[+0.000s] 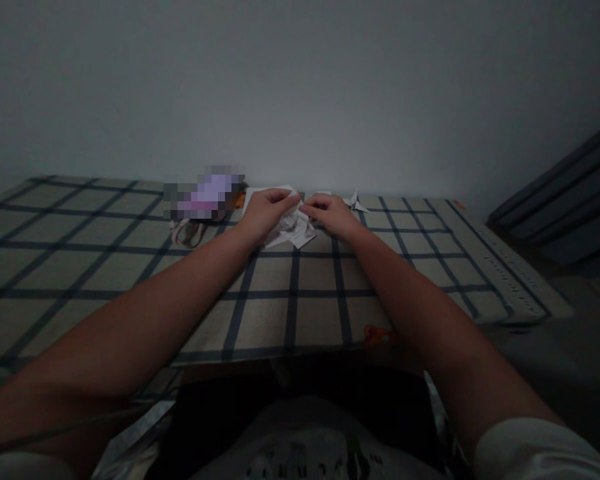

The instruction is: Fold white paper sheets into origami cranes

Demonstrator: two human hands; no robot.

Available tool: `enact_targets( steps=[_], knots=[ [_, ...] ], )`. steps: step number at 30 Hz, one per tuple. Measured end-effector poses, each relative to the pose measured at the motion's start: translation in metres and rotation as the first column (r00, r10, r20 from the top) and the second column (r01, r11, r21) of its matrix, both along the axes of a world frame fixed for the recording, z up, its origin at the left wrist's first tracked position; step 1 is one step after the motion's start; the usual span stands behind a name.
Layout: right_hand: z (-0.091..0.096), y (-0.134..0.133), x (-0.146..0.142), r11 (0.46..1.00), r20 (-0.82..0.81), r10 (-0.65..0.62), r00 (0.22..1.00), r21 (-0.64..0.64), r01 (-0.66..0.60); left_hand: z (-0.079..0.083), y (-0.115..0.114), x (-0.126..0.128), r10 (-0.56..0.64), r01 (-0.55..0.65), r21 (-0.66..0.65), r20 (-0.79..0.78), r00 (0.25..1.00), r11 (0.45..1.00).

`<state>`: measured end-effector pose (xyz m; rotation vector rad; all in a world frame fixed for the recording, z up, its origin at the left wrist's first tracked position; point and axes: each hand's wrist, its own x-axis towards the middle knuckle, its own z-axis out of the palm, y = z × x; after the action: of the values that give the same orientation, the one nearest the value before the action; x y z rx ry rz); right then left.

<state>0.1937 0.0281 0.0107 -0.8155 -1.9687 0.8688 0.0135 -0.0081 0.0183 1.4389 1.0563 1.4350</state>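
White creased paper (300, 233) lies near the far side of the table, under and between my hands. My left hand (269, 212) is closed on it from the left, thumb and fingers stretched toward the right. From the other side, my right hand (330, 210) pinches the paper with thumb and forefinger, its tips close to the left hand's. The exact fold between the fingertips is too small and dim to make out. Just right of my right hand sits a small folded white paper piece (357, 202) with pointed ends.
A blurred-out purple and pink object (207, 197) with a looped strap (187, 232) lies left of my hands. The table wears a checked cloth (315, 313). A plain wall (300, 93) rises behind it, and dark folded fabric (565, 200) hangs at the right.
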Motion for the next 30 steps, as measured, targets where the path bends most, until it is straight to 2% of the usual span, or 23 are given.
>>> enact_targets(
  steps=[11,18,27,30],
  knots=[
    [0.0046,-0.0049,-0.0005,1.0,0.025,-0.023,0.999,0.004,0.023,-0.0036,0.0063,-0.0027,0.097,-0.092,0.066,-0.071,0.993,0.994],
    [0.004,-0.0056,-0.0011,1.0,0.022,-0.018,1.0,-0.007,0.019,-0.004,0.0061,-0.0037,0.125,-0.109,0.121,-0.129,0.984,0.987],
    [0.0053,-0.0073,-0.0011,1.0,0.029,-0.004,1.0,-0.021,0.005,-0.0007,0.0013,-0.0016,0.163,-0.153,0.106,-0.085,0.983,0.982],
    [0.0045,-0.0059,-0.0011,1.0,0.027,-0.006,1.0,-0.01,0.006,-0.0003,0.0003,-0.0001,0.142,-0.137,0.099,-0.044,0.989,0.986]
  ],
)
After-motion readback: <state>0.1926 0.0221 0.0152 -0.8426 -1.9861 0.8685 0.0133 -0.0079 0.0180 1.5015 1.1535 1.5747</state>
